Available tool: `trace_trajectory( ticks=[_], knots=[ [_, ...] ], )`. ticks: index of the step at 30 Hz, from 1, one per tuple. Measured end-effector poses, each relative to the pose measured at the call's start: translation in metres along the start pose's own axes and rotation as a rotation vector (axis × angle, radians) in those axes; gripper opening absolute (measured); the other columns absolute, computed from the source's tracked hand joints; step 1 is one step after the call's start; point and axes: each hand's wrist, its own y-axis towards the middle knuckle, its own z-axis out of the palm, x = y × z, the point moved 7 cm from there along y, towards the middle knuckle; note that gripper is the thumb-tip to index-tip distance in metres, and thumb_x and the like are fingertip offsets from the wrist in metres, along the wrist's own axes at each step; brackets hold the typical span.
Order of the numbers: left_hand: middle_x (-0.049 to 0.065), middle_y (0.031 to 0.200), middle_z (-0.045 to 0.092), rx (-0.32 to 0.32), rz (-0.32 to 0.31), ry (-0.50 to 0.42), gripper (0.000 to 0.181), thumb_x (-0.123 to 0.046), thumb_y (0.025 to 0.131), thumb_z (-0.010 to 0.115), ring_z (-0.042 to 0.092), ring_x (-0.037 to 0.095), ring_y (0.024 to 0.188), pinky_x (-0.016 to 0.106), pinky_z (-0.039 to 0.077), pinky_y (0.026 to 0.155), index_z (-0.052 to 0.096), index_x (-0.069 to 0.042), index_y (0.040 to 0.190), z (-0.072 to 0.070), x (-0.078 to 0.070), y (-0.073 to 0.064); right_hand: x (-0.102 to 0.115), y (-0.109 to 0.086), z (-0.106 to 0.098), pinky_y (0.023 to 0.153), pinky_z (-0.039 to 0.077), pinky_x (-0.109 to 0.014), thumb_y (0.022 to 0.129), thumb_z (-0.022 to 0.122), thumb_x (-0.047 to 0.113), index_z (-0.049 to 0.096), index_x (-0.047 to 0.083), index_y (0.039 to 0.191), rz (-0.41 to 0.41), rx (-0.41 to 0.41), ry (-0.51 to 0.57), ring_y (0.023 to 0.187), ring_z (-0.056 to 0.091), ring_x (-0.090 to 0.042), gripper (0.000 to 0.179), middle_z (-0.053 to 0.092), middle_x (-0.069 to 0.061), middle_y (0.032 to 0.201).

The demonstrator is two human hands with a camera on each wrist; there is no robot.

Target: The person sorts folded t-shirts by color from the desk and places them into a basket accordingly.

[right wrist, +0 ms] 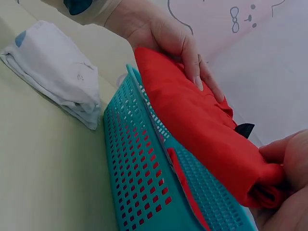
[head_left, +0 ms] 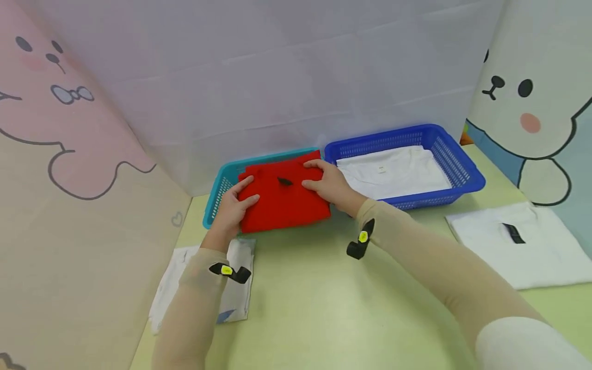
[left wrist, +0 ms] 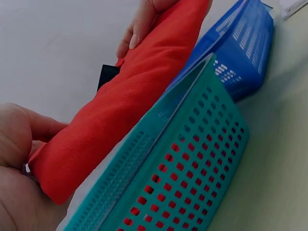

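A folded red garment [head_left: 287, 200] with a small black tag is held over the teal basket [head_left: 215, 203] by both hands. My left hand [head_left: 231, 208] grips its left edge, thumb and fingers on top in the head view. On the opposite edge, my right hand [head_left: 330, 182] pinches the fold, seen close up in the right wrist view. The garment [left wrist: 120, 101] overlaps the basket's rim in the left wrist view. More red cloth shows inside through the holes of the basket wall [right wrist: 137, 163].
A blue basket [head_left: 469, 172] with a folded white garment [head_left: 393, 172] inside stands right of the teal one. Another folded white garment [head_left: 522, 246] with a black tag lies on the table at right. A folded whitish garment [head_left: 238, 282] lies near my left forearm. A pale wall [head_left: 277, 77] rises behind.
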Motion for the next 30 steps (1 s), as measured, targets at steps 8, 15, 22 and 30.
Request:
trace_trajectory(
  ticks=[8, 15, 22, 30],
  knots=[
    [0.004, 0.144, 0.040, -0.051, -0.012, 0.104, 0.058, -0.016, 0.095, 0.062, 0.048, 0.029, 0.120, 0.040, 0.052, 0.087, 0.043, -0.040, 0.143, -0.021, -0.006, 0.031, -0.003, 0.035, 0.028, 0.081, 0.051, -0.039, 0.092, 0.064, 0.010, 0.052, 0.015, 0.135, 0.098, 0.010, 0.074, 0.098, 0.057, -0.027, 0.045, 0.052, -0.009, 0.127],
    [0.006, 0.143, 0.041, -0.103, -0.039, 0.244, 0.060, -0.017, 0.093, 0.064, 0.047, 0.029, 0.119, 0.045, 0.051, 0.087, 0.041, -0.040, 0.144, -0.029, 0.008, 0.050, -0.013, 0.044, 0.044, 0.082, 0.049, -0.039, 0.093, 0.061, 0.008, 0.046, 0.013, 0.141, 0.101, 0.010, 0.012, 0.101, 0.052, -0.027, 0.051, 0.048, -0.010, 0.134],
    [0.009, 0.140, 0.043, -0.089, -0.065, 0.324, 0.063, -0.017, 0.092, 0.066, 0.049, 0.030, 0.117, 0.043, 0.051, 0.086, 0.039, -0.034, 0.147, -0.025, 0.026, 0.062, -0.029, 0.049, 0.057, 0.081, 0.050, -0.039, 0.091, 0.061, 0.005, 0.043, 0.014, 0.144, 0.119, 0.015, -0.074, 0.101, 0.050, -0.027, 0.057, 0.048, -0.012, 0.134],
    [0.013, 0.144, 0.040, -0.056, -0.060, 0.516, 0.069, -0.015, 0.090, 0.068, 0.041, 0.032, 0.125, 0.045, 0.048, 0.093, 0.035, -0.023, 0.150, -0.018, 0.040, 0.074, -0.047, 0.054, 0.064, 0.089, 0.049, -0.040, 0.091, 0.058, 0.007, 0.036, 0.009, 0.149, 0.148, 0.072, -0.178, 0.110, 0.049, -0.029, 0.062, 0.041, -0.013, 0.146]
  ],
)
